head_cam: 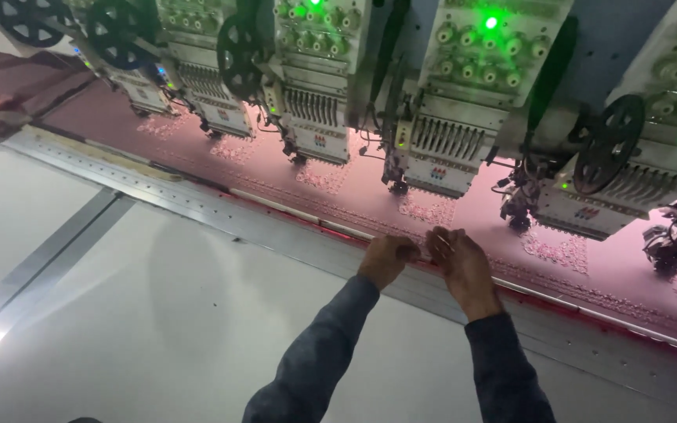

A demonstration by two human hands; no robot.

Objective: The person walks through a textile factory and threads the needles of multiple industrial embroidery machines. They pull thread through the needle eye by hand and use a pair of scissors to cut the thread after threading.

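- Both hands meet at the near edge of the pink fabric: the left hand is curled nearly into a fist, fingers pinched narrow, and the right hand is cupped beside it with its fingertips drawn together. They seem to pinch the cloth's edge or a fine thread between them; what exactly is held is too small to tell.
- Both forearms, in dark sleeves, reach up from the near side and converge, wrists slightly bent, the 2 hands almost touching.
- To do this well, I judge the grip should stay small and even, pulling along the red clamp rail rather than across it, so the stretched cloth does not pucker.
- Nearer lies the grey-white table, with a metal frame bar running left to right just before the cloth.
- Farther off, pale stitched motifs sit on the fabric under a row of embroidery heads, 2 showing green lamps; fingers are best kept clear of the needles.
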